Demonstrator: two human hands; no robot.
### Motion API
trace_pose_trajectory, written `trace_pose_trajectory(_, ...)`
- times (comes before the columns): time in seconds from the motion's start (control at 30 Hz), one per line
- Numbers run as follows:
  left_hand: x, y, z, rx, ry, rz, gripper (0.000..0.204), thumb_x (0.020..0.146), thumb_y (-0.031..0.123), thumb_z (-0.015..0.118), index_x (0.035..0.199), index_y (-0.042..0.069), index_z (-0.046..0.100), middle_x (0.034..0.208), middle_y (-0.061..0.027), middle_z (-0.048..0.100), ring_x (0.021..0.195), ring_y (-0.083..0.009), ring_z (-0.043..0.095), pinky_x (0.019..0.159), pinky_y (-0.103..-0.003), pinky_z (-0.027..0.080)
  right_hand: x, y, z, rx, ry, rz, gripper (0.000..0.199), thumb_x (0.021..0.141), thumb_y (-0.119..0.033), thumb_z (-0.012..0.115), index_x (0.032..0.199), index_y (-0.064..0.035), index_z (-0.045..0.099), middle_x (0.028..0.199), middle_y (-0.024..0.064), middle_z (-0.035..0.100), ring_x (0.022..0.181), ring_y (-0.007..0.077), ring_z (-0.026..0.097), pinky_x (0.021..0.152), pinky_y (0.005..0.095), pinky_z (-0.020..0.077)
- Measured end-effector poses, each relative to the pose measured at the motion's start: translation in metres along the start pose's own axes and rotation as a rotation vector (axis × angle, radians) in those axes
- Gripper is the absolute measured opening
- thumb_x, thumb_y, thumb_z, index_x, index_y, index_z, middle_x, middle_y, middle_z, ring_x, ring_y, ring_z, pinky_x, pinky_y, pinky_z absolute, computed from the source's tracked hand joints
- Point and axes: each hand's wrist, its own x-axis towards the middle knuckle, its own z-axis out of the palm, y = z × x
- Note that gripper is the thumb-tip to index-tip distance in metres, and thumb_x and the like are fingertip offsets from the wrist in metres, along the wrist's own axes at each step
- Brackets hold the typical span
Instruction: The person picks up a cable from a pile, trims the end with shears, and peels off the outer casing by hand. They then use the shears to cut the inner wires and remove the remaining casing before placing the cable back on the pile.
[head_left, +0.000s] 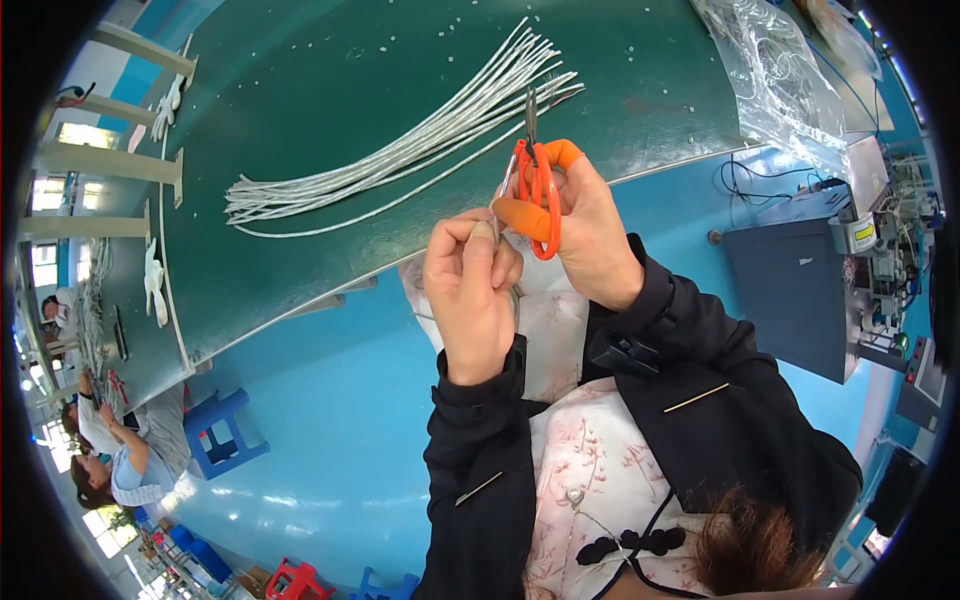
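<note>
Over the near edge of the green table, my right hand (590, 225) grips a pair of scissors (541, 172) with orange-red handles, the dark blades pointing away from me. Orange finger cots cover its thumb and index finger. Close beside it, my left hand (470, 285) is closed in a pinch on a thin silvery cable (507, 182), partly hidden by the fingers of both hands. Beyond the hands lies a bundle of silvery-white braided cables (380, 162) on the table, one strand bowed apart from the rest on the near side.
Small white scraps dot the green tabletop (300, 110). A clear plastic bag (785, 75) lies at the far right, above a grey cabinet (790, 285). White gloves (155, 285) lie left, near a blue stool (225, 435). Other people (130, 470) sit at lower left.
</note>
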Motion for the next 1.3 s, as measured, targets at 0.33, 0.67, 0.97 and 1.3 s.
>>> trace_pose_trajectory(0.33,-0.004,0.002,-0.01,-0.224,0.024,-0.145,0.008,0.093,0.004,0.045,0.087,0.002,0.05,0.084,-0.0035,0.052,0.056,-0.005,0.035,0.05,-0.021,0.03,-0.003,0.004,0.004,0.017,-0.01,-0.013,0.035,0.075,0.002,0.065,0.102,-0.0011,0.043,0.087,0.0066,0.055,0.075,0.0127,0.058,0.066,0.0257,0.048)
trace_pose_trajectory(0.67,-0.002,0.002,-0.017,-0.354,-0.017,-0.224,0.008,0.091,0.003,0.047,0.083,0.002,0.047,0.094,-0.0084,0.053,0.057,-0.0052,0.035,0.051,-0.021,0.029,-0.003,0.008,-0.006,-0.113,-0.059,-0.103,0.031,0.077,0.002,0.064,0.101,-0.0016,0.044,0.086,0.0049,0.057,0.076,0.0103,0.056,0.067,0.0226,0.0459)
trace_pose_trajectory(0.97,0.001,0.004,-0.023,-0.366,-0.022,-0.233,0.009,0.091,0.002,0.046,0.082,0.002,0.048,0.096,-0.0087,0.053,0.057,-0.0055,0.034,0.05,-0.021,0.029,-0.006,-0.007,-0.021,-0.31,-0.125,-0.013,0.03,0.078,-0.001,0.067,0.099,-0.0015,0.045,0.085,0.004,0.058,0.078,0.0075,0.054,0.068,0.0209,0.0436)
trace_pose_trajectory(1.3,0.001,0.006,-0.023,-0.22,0.011,-0.11,0.007,0.092,0.003,0.047,0.086,0.002,0.051,0.094,-0.0064,0.054,0.056,-0.0061,0.035,0.05,-0.022,0.028,-0.008,-0.018,-0.043,-0.725,-0.334,0.063,0.034,0.074,-0.01,0.073,0.095,-0.0036,0.047,0.083,0.0017,0.056,0.074,0.0065,0.051,0.066,0.0212,0.0411)
